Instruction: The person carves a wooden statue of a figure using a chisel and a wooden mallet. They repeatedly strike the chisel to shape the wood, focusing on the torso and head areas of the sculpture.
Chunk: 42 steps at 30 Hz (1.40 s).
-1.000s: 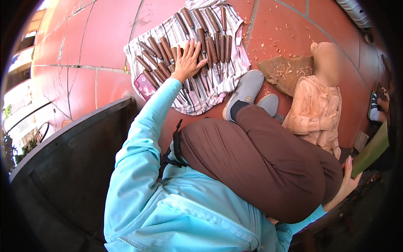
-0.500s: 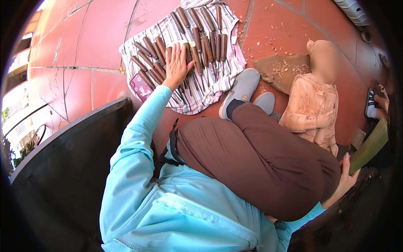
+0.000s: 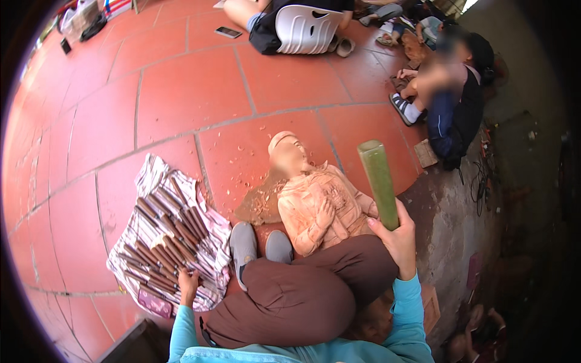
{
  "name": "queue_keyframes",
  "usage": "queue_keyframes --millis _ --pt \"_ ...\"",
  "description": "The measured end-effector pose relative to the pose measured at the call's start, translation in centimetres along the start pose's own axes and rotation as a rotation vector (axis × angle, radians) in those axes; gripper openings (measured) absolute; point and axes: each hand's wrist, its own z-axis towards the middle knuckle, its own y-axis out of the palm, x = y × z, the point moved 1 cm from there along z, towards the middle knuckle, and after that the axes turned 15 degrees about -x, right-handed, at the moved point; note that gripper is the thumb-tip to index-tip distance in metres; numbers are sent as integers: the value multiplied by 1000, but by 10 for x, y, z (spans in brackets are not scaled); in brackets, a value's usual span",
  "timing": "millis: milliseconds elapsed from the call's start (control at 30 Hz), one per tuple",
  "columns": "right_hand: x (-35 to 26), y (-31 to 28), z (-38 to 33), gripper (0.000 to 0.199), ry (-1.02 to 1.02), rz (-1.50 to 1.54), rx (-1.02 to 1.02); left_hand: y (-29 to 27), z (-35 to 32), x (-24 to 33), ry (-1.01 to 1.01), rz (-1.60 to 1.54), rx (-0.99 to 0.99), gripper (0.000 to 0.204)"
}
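Note:
My right hand grips the lower end of a thick green club and holds it upright beside my knee. Down at the left, my left hand is among several carving chisels with dark wooden handles. Its fingers are bent and closed on what looks like one of them, though the hand partly hides it. The chisels lie in rows on a striped cloth. In front of my legs a carved wooden figure lies face up, one carved hand on its chest.
A brown wooden slab with shavings lies by the figure's head. A pink patterned phone case rests on the cloth's near edge. Other people sit beyond, one by a white plastic chair. A phone lies on the red tiles.
My view has swung right and up, bringing in the figure and other people. My left hand, flat over the chisels before, now has bent fingers. The green club is now upright in my right hand.

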Motion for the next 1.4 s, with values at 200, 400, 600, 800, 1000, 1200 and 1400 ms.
queue_keyframes --millis 200,400,600,800,1000,1200,1400 --pt "0 -11 -9 53 -70 -40 19 16 -31 69 -72 -397 -165 20" --pt "-12 -10 -8 52 -57 -133 -14 51 -60 195 323 -542 -186 17" --pt "-2 -8 -4 53 -59 -85 -31 92 -38 318 662 -367 -364 40" --pt "-4 -9 1 59 62 -58 -65 139 -47 417 921 -302 -261 55" --pt "3 -9 17 60 61 -114 -50 192 -47 461 1074 -229 -340 30" --pt "15 -12 51 60 -95 -206 31 261 -74 490 1364 417 -479 41" --pt "17 -28 59 31 215 -121 73 304 -59 487 1449 242 -300 36"
